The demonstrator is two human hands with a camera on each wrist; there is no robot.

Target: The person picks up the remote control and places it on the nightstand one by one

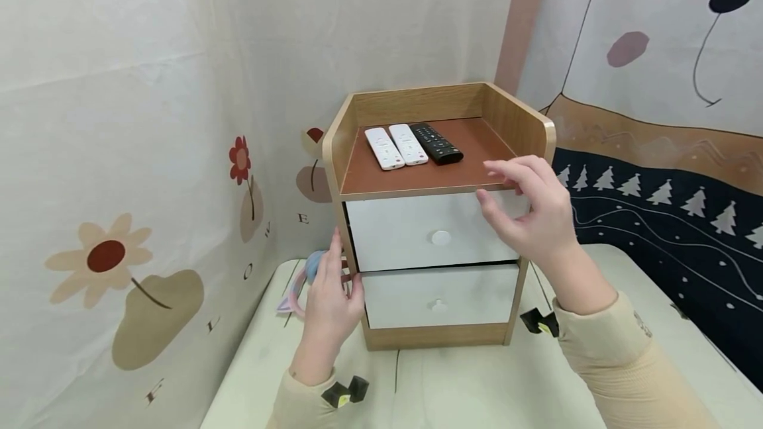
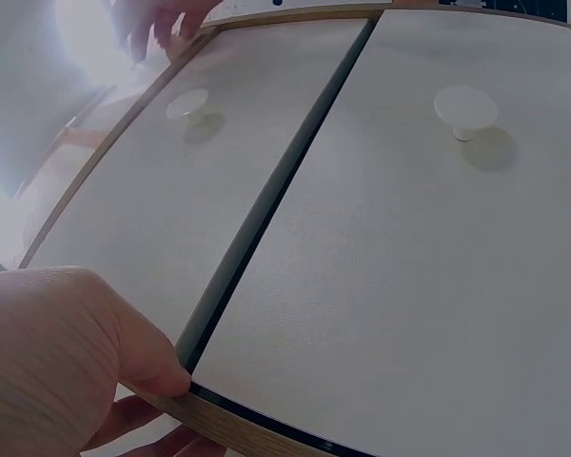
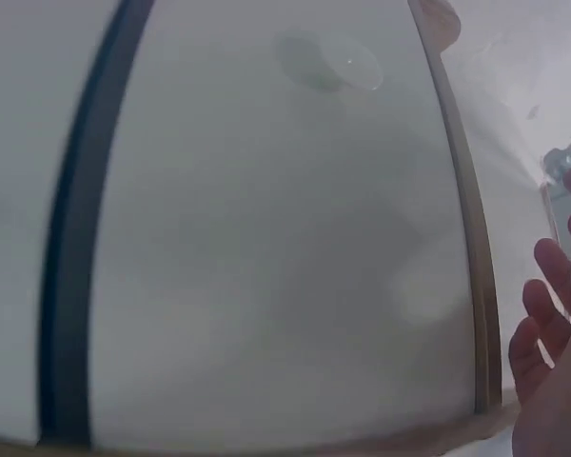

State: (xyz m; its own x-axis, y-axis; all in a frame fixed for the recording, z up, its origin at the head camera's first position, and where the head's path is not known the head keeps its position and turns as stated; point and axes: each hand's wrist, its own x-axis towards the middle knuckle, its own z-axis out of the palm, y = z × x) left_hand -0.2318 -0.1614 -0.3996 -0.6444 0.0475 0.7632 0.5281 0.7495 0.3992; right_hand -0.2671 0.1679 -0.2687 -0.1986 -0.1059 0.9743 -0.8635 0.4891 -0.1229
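A small wooden cabinet (image 1: 438, 335) with two white drawers faces me. Its upper drawer (image 1: 393, 234) stands slightly proud of the lower drawer (image 1: 399, 300), with a dark gap between them. Each drawer has a round white knob (image 1: 441, 238). My left hand (image 1: 329, 310) rests against the cabinet's left side, fingers straight along the panel; in the left wrist view the thumb (image 2: 147, 357) touches the front edge near the gap. By the upper right corner, my right hand (image 1: 533, 210) has thumb and fingers apart and holds nothing.
Two white remotes (image 1: 384, 149) and a black remote (image 1: 437, 144) lie on the brown top shelf (image 1: 477, 151), which has raised wooden sides. Behind my left hand is a blue and pink object (image 1: 296, 296). Printed fabric (image 1: 149, 118) hangs behind and to the left.
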